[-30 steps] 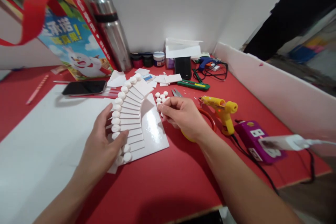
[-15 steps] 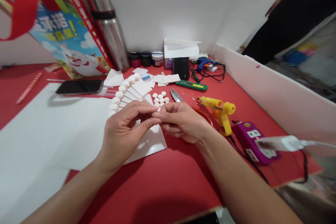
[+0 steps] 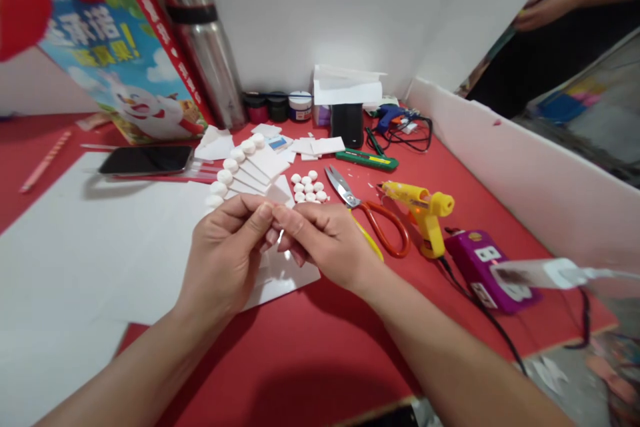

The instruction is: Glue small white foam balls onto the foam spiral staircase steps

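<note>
Together, left hand point(image 3: 220, 247) and right hand point(image 3: 327, 240) pinch fingertips closed over the card; any held piece is hidden.

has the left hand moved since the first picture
Yes, the left hand has moved rightward, toward the yellow glue gun, and now meets the right hand.

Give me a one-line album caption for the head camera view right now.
Two bare hands meet at the fingertips beside small round white discs on a red tabletop.
</note>
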Tool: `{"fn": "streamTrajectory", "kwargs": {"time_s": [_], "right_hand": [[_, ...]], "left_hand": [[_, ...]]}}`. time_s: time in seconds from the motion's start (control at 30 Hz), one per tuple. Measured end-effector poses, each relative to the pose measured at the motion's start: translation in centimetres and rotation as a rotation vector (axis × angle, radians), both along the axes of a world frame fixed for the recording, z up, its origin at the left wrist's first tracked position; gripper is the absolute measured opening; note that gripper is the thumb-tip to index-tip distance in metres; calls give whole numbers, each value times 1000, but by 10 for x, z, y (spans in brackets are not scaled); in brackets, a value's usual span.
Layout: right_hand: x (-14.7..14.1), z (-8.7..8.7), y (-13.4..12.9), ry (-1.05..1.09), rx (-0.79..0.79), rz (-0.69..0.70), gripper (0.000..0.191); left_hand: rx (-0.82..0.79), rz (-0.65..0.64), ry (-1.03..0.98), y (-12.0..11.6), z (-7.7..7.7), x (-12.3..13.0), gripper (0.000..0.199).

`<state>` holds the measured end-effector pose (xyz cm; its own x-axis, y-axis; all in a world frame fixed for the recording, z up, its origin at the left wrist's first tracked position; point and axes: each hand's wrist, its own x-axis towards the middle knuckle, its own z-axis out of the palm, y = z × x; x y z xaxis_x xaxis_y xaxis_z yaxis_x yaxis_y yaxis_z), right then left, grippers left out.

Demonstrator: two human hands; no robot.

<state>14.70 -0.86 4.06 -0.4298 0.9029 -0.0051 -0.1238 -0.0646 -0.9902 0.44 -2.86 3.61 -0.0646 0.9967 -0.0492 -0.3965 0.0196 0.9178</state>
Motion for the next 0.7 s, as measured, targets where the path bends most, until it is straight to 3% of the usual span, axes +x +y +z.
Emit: {"fn": "streamTrajectory", "kwargs": {"time_s": [0.1,0.2,0.5,0.63,0.7], "right_hand": [[4,1,2,-16,-9,-15,44],[11,0,6,32,-133,-2,47],[9,-8,12,87,-268,29,50],[15,-4,14,113,-245,-36,48],[21,0,17,162,-208,-113,45]], "left_hand": [[61,7,39,-2,2,-3,21],[107,48,85,-3,2,-7,18],[100,40,120,0,1,-8,31],[195,78,354,-9,13,-14,49],[259,2,505,-18,21,-13,52]]}}
